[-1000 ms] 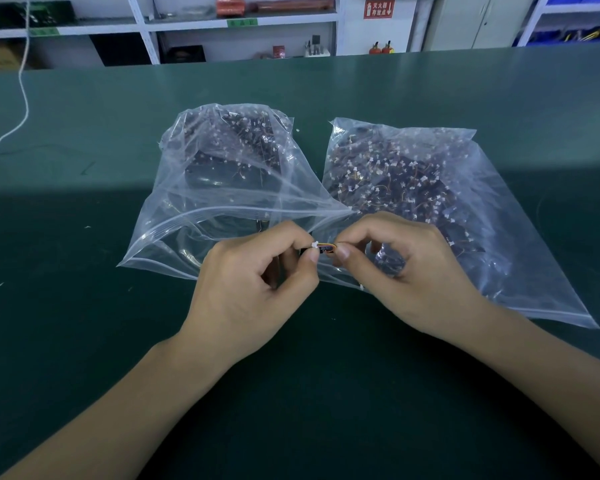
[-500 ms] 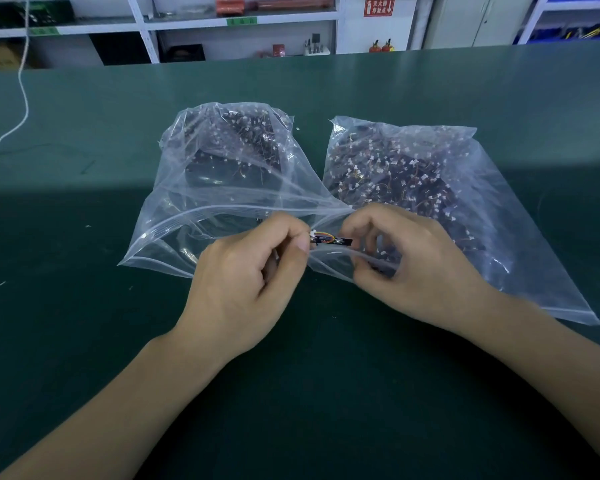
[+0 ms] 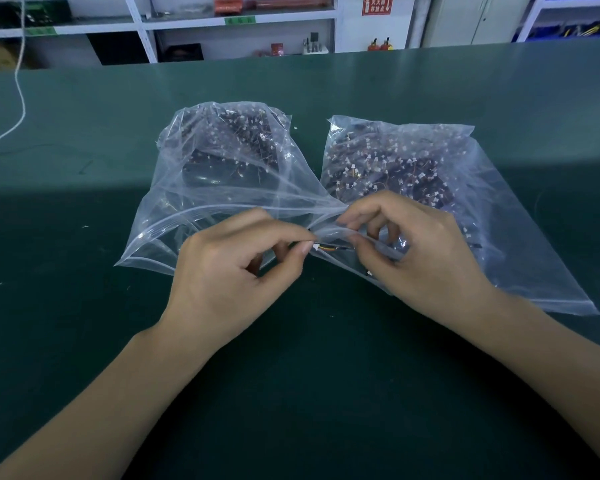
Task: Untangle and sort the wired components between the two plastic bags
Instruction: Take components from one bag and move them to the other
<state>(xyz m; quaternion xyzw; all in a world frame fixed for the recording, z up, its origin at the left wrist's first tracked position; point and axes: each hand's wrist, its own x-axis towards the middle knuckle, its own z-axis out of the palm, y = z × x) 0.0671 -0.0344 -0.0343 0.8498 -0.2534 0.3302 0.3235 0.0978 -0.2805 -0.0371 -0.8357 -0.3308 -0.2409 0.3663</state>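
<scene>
Hands apart, thin wired component (image 3: 327,248) stretched | crinkled clear bags

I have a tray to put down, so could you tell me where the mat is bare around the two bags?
Bare green mat lies left of the left bag, right of the right bag, and behind both toward the shelves. It is crowded in the middle, where both hands pinch a wired component at the bag mouths.

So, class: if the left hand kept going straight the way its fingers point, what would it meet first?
Most likely the right hand. The left hand points rightward along the short wired component both pinch, at the right bag's mouth; depth is uncertain.
</scene>
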